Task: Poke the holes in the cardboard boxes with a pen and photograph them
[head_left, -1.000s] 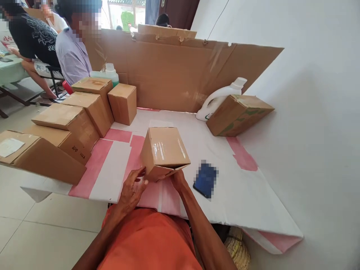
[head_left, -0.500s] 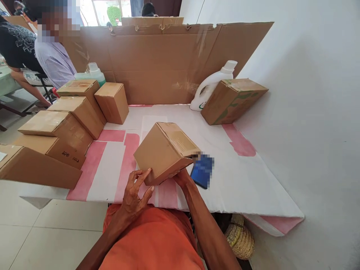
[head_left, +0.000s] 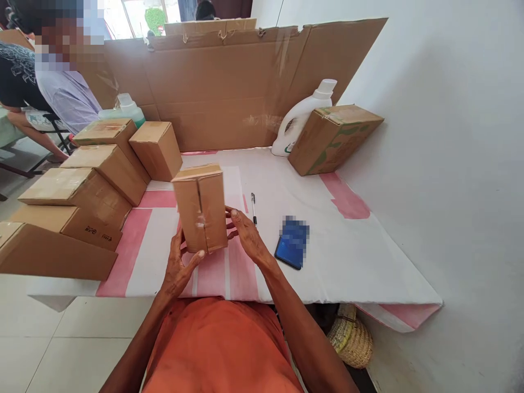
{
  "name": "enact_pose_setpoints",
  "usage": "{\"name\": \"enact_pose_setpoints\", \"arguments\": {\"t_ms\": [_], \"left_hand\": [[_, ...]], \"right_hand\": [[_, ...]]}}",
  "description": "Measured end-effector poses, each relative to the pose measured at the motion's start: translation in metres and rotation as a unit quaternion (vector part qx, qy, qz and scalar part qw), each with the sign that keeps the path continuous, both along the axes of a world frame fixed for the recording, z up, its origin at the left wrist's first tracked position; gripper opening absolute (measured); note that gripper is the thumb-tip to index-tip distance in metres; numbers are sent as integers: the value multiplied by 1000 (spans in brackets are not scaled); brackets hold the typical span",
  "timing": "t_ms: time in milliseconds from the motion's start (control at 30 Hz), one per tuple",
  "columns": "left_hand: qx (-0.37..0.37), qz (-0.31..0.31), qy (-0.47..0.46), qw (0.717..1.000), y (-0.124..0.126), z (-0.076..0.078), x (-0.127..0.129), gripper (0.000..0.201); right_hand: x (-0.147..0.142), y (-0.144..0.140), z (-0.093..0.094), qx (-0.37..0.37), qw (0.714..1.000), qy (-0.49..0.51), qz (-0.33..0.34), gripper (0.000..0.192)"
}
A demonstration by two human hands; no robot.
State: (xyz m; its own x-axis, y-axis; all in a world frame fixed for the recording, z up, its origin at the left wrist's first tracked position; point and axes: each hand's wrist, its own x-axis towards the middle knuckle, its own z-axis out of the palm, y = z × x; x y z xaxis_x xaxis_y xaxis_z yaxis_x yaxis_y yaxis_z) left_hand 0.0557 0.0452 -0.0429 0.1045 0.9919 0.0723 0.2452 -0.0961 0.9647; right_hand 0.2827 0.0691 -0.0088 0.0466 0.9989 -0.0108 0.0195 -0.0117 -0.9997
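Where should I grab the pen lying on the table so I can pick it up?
Probably pinch the pen around its middle, coming straight down from above. It lies flat on the white table cover, thin and narrow, with open space on both long sides between the right hand and the phone.

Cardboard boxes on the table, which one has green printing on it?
The tilted box at the far right, beside the white jug. Its side shows green markings; the others are plain brown.
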Motion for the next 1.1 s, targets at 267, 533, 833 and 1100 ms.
{"name": "enact_pose_setpoints", "arguments": {"t_ms": [267, 533, 833, 1100], "left_hand": [[-6, 33, -45, 998, -17, 31, -7, 81], [8, 46, -29, 998, -18, 38, -7, 79], [43, 29, -72, 996, -27, 84, -29, 69], [65, 68, -21, 995, -15, 85, -12, 65]], "right_hand": [[-8, -22, 11, 68, 997, 1, 35, 67], [-7, -28, 15, 71, 996, 45, 23, 59], [-1, -38, 66, 137, 983, 115, 46, 54], [-6, -28, 57, 130, 982, 133, 21, 50]]}}
